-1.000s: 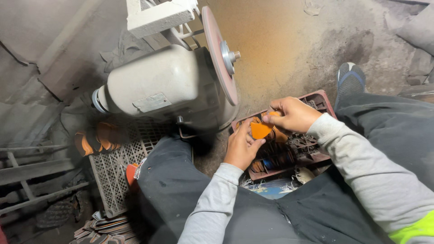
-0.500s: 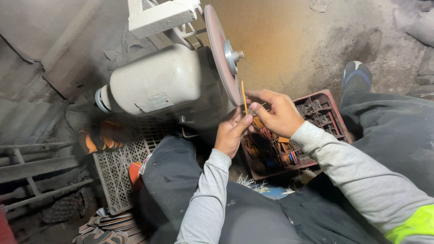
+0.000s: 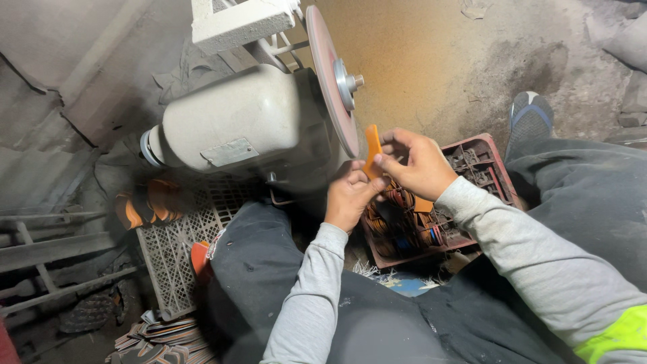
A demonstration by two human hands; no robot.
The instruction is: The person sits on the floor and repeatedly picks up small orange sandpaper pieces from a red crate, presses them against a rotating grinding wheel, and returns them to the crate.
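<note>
Both my hands hold a small flat orange piece (image 3: 371, 151) upright, close to the face of a reddish grinding disc (image 3: 331, 81). My right hand (image 3: 418, 164) pinches its right side with thumb and fingers. My left hand (image 3: 349, 195) grips its lower end from below. The disc is mounted on a bulky grey-white motor (image 3: 236, 125) that sits just left of my hands. I cannot tell whether the piece touches the disc.
A dark red crate (image 3: 472, 165) of orange and dark parts lies under my hands. A grey slatted crate (image 3: 172, 263) stands lower left, with orange pieces (image 3: 145, 202) beside it. My foot in a sandal (image 3: 529, 114) rests on the dusty floor.
My hands rose from the red crate with the orange piece and brought it up beside the grinding disc. The view has shifted slightly.
</note>
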